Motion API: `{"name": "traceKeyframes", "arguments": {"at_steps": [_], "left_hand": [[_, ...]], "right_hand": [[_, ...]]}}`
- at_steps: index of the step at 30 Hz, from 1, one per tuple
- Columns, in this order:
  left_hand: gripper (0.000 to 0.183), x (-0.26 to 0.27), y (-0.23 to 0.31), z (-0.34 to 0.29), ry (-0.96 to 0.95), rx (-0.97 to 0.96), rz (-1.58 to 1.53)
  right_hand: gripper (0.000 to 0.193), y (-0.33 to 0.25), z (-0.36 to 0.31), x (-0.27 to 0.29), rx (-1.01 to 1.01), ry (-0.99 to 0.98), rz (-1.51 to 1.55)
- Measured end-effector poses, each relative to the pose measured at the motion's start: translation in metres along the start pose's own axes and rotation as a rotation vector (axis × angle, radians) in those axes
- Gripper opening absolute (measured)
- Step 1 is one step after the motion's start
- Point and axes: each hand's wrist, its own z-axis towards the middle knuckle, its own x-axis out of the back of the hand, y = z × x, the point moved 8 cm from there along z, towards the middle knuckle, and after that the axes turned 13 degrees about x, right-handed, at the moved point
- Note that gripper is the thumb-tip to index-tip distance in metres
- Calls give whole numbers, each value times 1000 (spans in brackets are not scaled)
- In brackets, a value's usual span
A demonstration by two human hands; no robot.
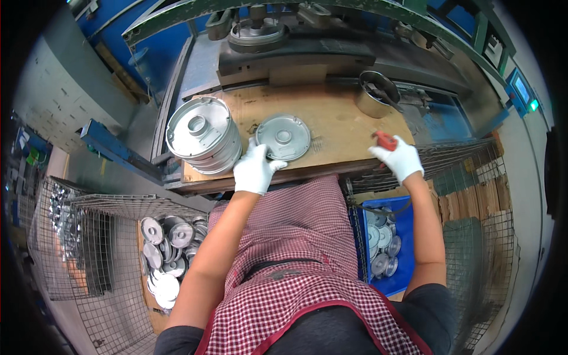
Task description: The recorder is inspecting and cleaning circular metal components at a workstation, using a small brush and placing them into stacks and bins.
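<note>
On the wooden worktop lies a round grey metal disc [284, 137] with a raised ring at its centre. My left hand [253, 168], in a white glove, grips its near left edge, thumb along the front rim and fingers at the side. Directly left of that hand stands a tall stack of similar metal discs [201, 133]. My gloved right hand [403, 161] is closed around a red air blow gun [386, 141], held over the right part of the worktop. Its nozzle is blurred, and the fingers hide most of its body.
A metal pot [373, 100] with dark pieces inside stands at the worktop's [337, 127] back right. Behind is a machine bed [296, 59]. Loose discs fill a wire basket [168, 248] at lower left and a blue bin [404, 260] at lower right. A dark hose [378, 210] hangs near my right forearm.
</note>
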Motion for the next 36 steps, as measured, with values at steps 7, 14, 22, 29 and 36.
{"name": "traceKeyframes", "arguments": {"at_steps": [7, 14, 22, 29, 36], "left_hand": [[49, 23, 18, -31, 23, -134, -150], [60, 57, 38, -62, -43, -193, -345], [59, 50, 74, -80, -12, -465, -270], [82, 1, 91, -55, -341, -433, -92], [31, -20, 25, -13, -42, -343, 57]], "right_hand": [[62, 190, -21, 71, -217, 974, 270], [68, 215, -61, 27, -558, 846, -183], [64, 45, -74, -83, 39, 334, 1350], [45, 79, -95, -172, -366, 113, 1614], [22, 284, -264, -323, -1339, 472, 1522]]}}
